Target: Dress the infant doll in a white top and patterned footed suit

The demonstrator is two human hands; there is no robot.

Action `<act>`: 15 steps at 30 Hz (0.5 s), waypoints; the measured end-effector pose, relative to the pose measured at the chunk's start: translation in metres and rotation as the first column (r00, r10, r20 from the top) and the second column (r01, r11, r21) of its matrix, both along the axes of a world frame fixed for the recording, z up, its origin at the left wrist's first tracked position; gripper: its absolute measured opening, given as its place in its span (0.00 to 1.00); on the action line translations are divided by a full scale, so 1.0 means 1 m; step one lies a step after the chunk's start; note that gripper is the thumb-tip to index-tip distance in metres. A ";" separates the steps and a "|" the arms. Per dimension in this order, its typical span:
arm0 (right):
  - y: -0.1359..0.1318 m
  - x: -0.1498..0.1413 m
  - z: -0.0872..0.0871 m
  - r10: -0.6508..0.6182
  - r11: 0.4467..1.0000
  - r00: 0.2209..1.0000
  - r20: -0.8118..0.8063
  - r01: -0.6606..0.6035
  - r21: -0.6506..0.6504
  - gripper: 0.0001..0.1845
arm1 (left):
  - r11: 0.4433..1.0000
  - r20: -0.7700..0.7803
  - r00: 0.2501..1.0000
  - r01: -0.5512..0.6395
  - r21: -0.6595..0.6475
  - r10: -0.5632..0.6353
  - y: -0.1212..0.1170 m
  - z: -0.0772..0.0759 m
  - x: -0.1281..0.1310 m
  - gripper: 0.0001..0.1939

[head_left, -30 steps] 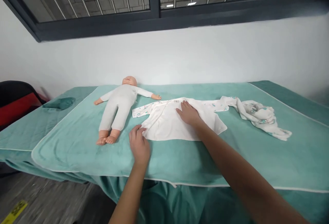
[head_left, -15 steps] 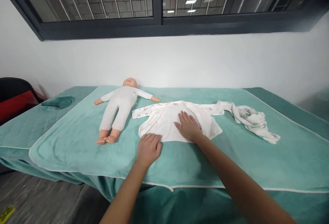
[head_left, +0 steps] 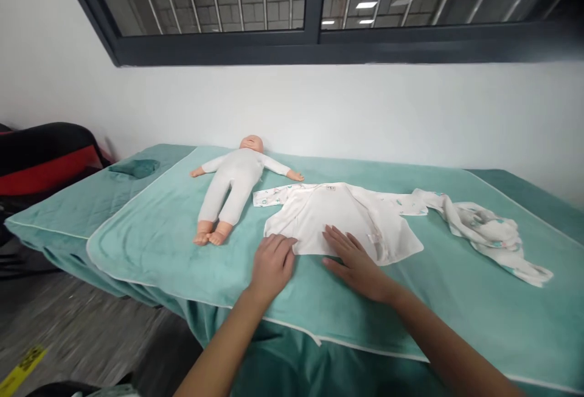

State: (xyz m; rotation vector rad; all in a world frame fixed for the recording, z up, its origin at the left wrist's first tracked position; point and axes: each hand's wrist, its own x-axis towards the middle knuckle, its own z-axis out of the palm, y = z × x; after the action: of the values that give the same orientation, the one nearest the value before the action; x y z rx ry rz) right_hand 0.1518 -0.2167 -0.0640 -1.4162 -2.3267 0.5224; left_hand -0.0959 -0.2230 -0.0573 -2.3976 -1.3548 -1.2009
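Observation:
A white baby shirt (head_left: pixel 328 217) with patterned sleeves lies spread on the green blanket, its small neck label at the top. My left hand (head_left: pixel 272 266) is closed at the shirt's lower hem, left of its middle, fingers curled over the edge. Stretched flat, my right hand (head_left: pixel 358 263) has its fingertips on the lower part of the shirt and its palm over the blanket; it holds nothing. To the left, a baby doll (head_left: pixel 237 178) in a white body suit lies on its back, arms spread, one hand close to the shirt's left sleeve.
A bunched, patterned white cloth (head_left: pixel 490 230) touches the shirt's right sleeve. The green blanket (head_left: pixel 159 233) covers the bed, with its white-trimmed edge in front. Behind are a white wall (head_left: pixel 365 117) and a barred window. A black and red chair (head_left: pixel 50 160) stands at the left.
My right hand has slid down the shirt toward its hem. My left hand stays at the hem. The view has shifted left, and the doll has not moved on the bed.

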 end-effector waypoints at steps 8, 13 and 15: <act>0.114 -0.102 0.054 -0.211 0.970 0.833 -0.511 0.113 -0.216 0.31 | 0.807 -0.167 0.798 -0.590 -0.019 0.579 0.001 0.047 -0.095 0.12; 0.243 -0.182 0.066 -0.279 0.960 0.890 -0.360 0.267 -0.085 0.34 | 0.707 -0.366 0.718 -0.681 -0.193 0.592 0.013 0.034 -0.116 0.14; 0.284 -0.202 0.067 -0.314 0.949 0.894 -0.319 0.291 -0.119 0.36 | 0.661 -0.379 0.708 -0.700 -0.271 0.595 0.020 0.037 -0.119 0.15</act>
State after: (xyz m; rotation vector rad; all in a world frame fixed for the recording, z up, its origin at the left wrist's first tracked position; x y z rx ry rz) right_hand -0.0500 0.0670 0.0028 -1.5467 -1.7970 0.6928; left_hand -0.2153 -0.2025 -0.0205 -1.8361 -2.2528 -0.4156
